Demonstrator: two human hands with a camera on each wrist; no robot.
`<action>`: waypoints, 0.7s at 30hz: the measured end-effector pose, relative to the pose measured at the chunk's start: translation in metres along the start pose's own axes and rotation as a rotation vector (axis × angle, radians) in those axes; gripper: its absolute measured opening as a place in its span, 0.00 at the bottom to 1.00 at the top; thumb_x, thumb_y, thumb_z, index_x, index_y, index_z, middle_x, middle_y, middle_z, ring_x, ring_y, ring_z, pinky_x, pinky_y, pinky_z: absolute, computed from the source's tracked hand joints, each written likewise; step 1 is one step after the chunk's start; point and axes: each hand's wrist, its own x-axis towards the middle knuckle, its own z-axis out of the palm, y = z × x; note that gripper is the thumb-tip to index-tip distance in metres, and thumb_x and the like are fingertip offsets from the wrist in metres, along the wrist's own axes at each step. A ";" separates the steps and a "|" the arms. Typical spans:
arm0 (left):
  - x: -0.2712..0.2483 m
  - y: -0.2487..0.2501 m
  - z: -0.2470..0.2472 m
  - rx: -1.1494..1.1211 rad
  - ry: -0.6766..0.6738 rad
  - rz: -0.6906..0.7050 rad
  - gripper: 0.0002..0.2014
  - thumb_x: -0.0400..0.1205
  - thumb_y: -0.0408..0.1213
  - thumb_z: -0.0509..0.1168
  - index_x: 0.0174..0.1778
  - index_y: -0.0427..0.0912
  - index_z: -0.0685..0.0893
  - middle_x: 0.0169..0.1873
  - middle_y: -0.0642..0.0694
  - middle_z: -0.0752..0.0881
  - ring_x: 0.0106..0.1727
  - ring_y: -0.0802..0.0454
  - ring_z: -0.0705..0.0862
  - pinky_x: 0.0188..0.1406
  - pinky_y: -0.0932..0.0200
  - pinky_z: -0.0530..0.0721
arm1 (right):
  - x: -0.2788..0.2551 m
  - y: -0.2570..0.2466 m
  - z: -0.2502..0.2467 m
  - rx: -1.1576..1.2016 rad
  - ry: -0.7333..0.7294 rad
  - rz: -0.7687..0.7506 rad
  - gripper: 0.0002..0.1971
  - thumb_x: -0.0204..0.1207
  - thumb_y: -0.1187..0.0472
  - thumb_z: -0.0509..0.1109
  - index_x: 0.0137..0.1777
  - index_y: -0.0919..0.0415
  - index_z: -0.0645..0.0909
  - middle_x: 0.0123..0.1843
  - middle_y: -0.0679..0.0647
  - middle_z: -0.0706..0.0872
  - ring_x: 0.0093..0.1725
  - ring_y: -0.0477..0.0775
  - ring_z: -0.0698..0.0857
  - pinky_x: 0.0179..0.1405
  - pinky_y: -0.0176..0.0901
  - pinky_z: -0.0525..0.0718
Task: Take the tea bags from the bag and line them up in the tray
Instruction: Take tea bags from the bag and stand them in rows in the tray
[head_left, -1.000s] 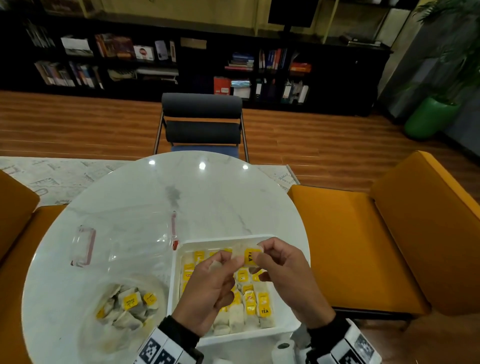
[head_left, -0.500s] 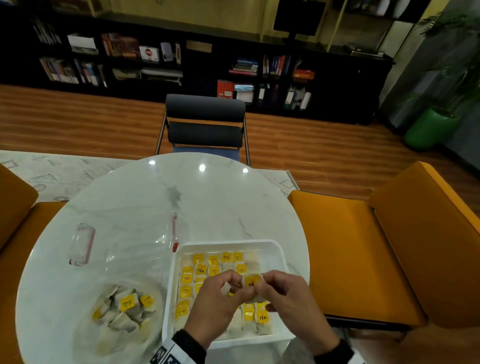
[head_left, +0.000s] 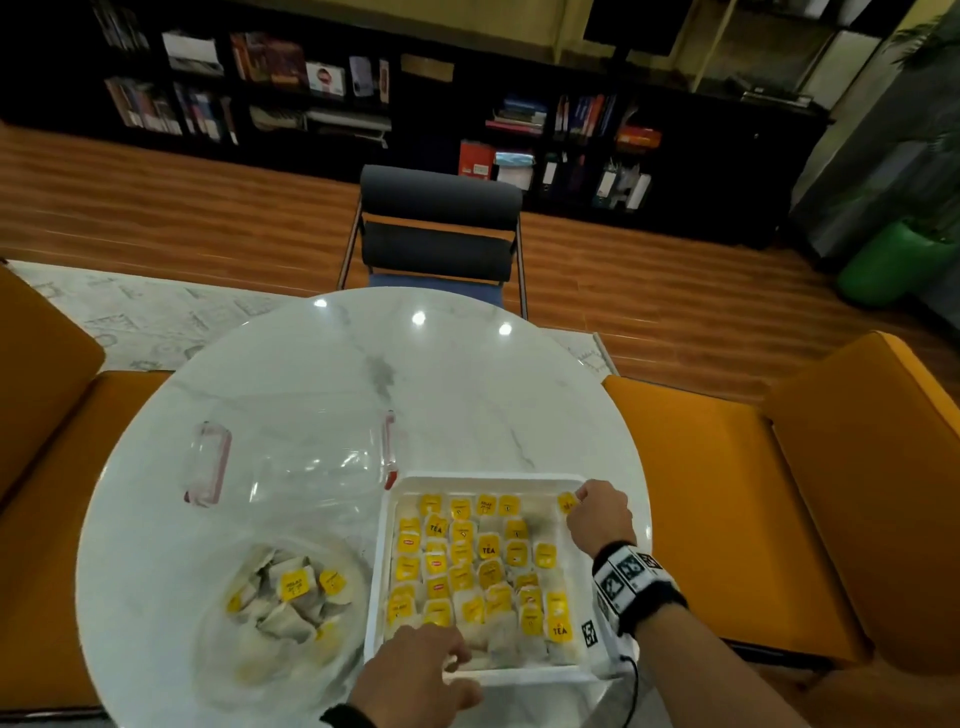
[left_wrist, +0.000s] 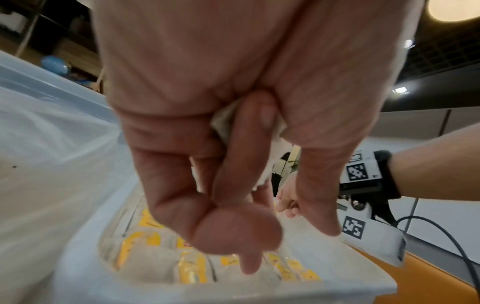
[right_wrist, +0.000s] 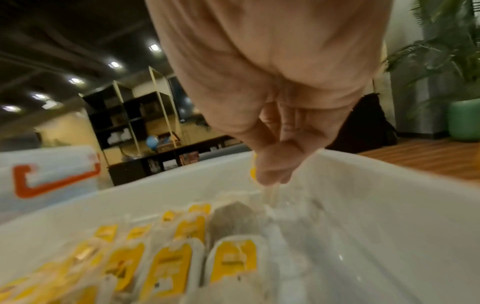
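A white tray (head_left: 475, 480) on the round marble table holds rows of tea bags (head_left: 462, 561) with yellow tags. My right hand (head_left: 576, 501) is at the tray's far right corner and pinches one tea bag (head_left: 566, 503) by its yellow tag; in the right wrist view that tea bag (right_wrist: 269, 193) hangs from the fingertips (right_wrist: 270, 176) just above the tray floor. My left hand (head_left: 447, 662) hovers at the tray's near left edge. In the left wrist view one curled finger pins a white tea bag (left_wrist: 224, 121) against the palm. The clear plastic bag (head_left: 291, 597) left of the tray contains several loose tea bags.
A clear container (head_left: 291, 457) with red clasps lies on the table behind the plastic bag. A dark chair (head_left: 439, 234) stands across the table. Orange seats (head_left: 727, 509) flank the table on both sides. The table's far half (head_left: 415, 374) is bare marble.
The hands, together over the tray's middle before, have parted. The right one carried a tea bag to the far right corner; the left one dropped back to the near edge.
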 end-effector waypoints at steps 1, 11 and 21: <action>-0.001 -0.002 -0.002 0.013 -0.020 -0.015 0.12 0.74 0.64 0.72 0.40 0.68 0.75 0.65 0.53 0.78 0.67 0.55 0.79 0.71 0.58 0.76 | 0.002 -0.002 0.004 -0.013 -0.014 0.027 0.14 0.79 0.69 0.60 0.62 0.63 0.80 0.66 0.65 0.78 0.62 0.67 0.81 0.64 0.54 0.80; 0.010 -0.018 -0.019 -0.034 -0.023 0.093 0.14 0.74 0.62 0.73 0.50 0.60 0.86 0.58 0.55 0.86 0.60 0.58 0.84 0.66 0.56 0.82 | -0.005 -0.023 0.028 -0.130 0.059 -0.043 0.11 0.80 0.70 0.61 0.59 0.65 0.80 0.61 0.63 0.84 0.60 0.65 0.85 0.56 0.49 0.82; 0.006 0.018 -0.070 -0.787 0.096 0.089 0.16 0.88 0.51 0.62 0.53 0.43 0.89 0.44 0.46 0.93 0.22 0.61 0.75 0.28 0.57 0.83 | -0.002 -0.029 0.009 -0.392 -0.300 -0.124 0.16 0.83 0.65 0.61 0.67 0.69 0.80 0.54 0.61 0.83 0.63 0.64 0.86 0.58 0.47 0.84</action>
